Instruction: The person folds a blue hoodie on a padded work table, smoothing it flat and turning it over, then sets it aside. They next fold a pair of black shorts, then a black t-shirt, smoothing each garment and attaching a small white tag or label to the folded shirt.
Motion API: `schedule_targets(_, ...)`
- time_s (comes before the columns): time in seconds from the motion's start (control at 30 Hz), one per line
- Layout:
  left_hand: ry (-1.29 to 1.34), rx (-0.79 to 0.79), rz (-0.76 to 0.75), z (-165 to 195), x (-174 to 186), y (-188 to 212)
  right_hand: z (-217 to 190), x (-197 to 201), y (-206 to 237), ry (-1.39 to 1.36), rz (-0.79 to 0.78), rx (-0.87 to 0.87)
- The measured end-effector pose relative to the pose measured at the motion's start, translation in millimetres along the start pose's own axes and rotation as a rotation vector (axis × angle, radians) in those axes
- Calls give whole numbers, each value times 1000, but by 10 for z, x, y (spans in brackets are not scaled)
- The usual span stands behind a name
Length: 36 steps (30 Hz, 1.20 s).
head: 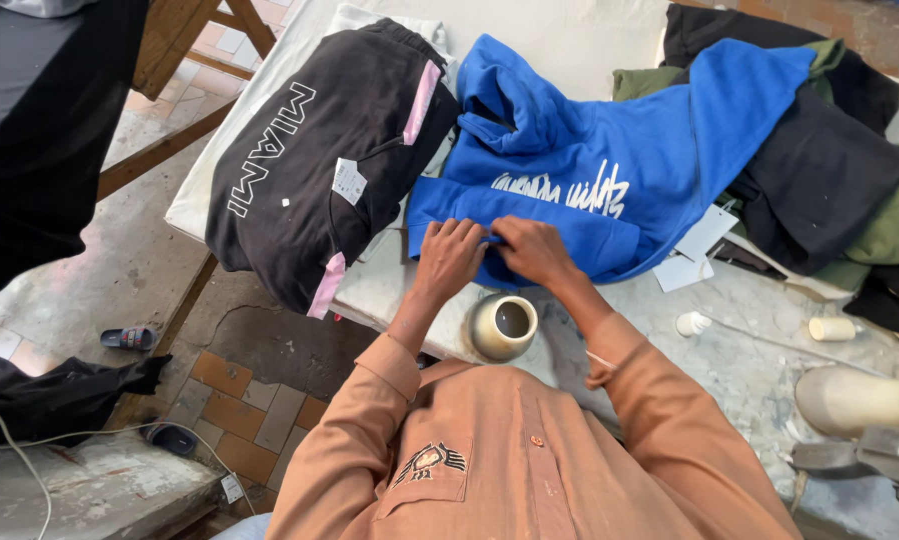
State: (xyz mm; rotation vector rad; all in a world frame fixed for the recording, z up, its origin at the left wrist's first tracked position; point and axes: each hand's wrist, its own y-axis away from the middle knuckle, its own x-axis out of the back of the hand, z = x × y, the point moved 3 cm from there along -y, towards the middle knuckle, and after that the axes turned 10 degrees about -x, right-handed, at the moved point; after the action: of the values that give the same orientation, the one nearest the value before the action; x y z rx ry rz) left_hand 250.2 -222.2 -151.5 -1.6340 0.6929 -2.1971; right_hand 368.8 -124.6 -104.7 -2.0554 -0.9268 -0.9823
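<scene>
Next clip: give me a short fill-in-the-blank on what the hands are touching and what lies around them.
1. Both the left hand and the right hand rest on the ____ hoodie.
2. Left of that hoodie lies a folded ____ garment with pink trim.
3. Just below the hands stands a cream ____.

Missing words: blue; black; cup

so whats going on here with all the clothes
A person in an orange shirt stands at a worn table, both hands pressed together on the lower edge of a blue hooded sweatshirt. The left hand and right hand pinch the fabric near the hem. A folded black garment with pink trim lies to the left, a pile of dark and green clothes to the right, and a small cup sits near the table edge.
</scene>
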Motion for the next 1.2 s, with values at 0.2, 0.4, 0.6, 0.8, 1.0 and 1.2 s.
schedule_targets(0.2,2,268,411,-68,368,121,144,664,560,-103,99,38)
schedule_targets(0.4,196,49,392,491,526,567,109,673,1542,-103,65,-20)
schedule_targets(0.6,168,-198,164,791,452,1034,346,50,2118,36,-101,-129)
schedule_targets(0.8,116,-251,42,816,91,1222,588,-428,2149,174,-337,-191)
schedule_targets(1.0,195,7,-121,752,-47,1322,466,-125,1927,30,-457,-282)
schedule_targets(1.2,563,262,-501,579,118,1367,78,154,1649,-233,-101,-366)
